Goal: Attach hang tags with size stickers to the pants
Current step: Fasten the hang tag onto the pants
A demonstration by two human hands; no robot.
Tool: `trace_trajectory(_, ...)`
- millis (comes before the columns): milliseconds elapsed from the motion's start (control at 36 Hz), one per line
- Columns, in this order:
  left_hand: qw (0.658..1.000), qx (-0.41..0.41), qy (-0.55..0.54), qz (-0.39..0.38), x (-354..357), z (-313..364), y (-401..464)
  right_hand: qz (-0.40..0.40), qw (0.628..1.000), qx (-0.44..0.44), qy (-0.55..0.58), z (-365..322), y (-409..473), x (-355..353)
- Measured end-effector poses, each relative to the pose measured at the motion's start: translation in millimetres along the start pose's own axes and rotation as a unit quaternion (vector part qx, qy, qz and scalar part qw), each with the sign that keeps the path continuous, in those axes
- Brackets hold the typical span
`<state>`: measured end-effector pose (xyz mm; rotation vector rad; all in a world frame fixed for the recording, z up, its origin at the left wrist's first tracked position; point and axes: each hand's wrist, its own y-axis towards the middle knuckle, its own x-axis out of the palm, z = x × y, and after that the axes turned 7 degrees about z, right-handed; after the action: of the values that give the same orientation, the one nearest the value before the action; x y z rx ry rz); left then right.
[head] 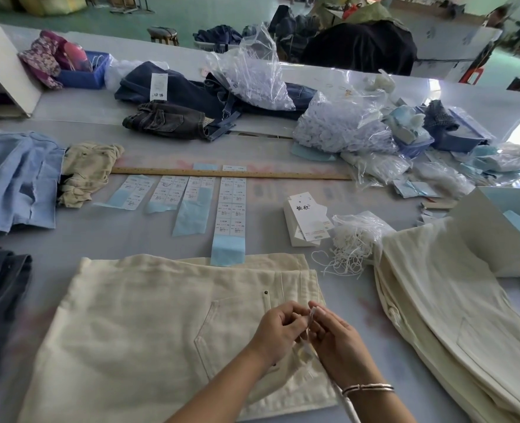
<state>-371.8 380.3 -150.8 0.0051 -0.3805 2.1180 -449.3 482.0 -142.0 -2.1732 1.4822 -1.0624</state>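
Your left hand [278, 326] and right hand [333, 337] both pinch a thin white string [311, 315] over the folded cream cotton pants [148, 315].

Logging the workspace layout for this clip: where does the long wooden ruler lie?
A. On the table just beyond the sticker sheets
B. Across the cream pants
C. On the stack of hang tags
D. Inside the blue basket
A: the wooden ruler lies flat on the table, along the far edge of the sticker sheets.

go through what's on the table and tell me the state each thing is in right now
left hand: pinching white string
right hand: pinching white string
white string: held between both hands
cream pants: lying flat
sticker sheets: partly peeled
hang tags: stacked
string bag: open, strings spilling
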Motion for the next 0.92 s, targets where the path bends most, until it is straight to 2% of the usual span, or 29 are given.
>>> trace_trajectory(306, 1.000, -0.010, 0.024, 0.009, -0.5, 0.3, 1.1, 0.006, 1.000, -0.010, -0.001, 2.2, 2.2, -2.1)
trace_trajectory(528, 1.000, -0.013, -0.001, 0.011, 2.5, -1.3, 2.4, 0.015, 1.000, -0.012, -0.008, 1.5, 1.8, -1.1)
trace_trajectory(778, 1.000, -0.019, -0.010, 0.019, 5.8, -9.8, 4.3, 0.040, 0.997, -0.056, -0.024, 4.5, -2.4, 1.2)
trace_trajectory(917, 0.999, -0.019, -0.010, 0.024, 9.9, -12.9, 6.5, 0.031, 0.999, -0.030, -0.029, 0.7, -1.3, 1.2)
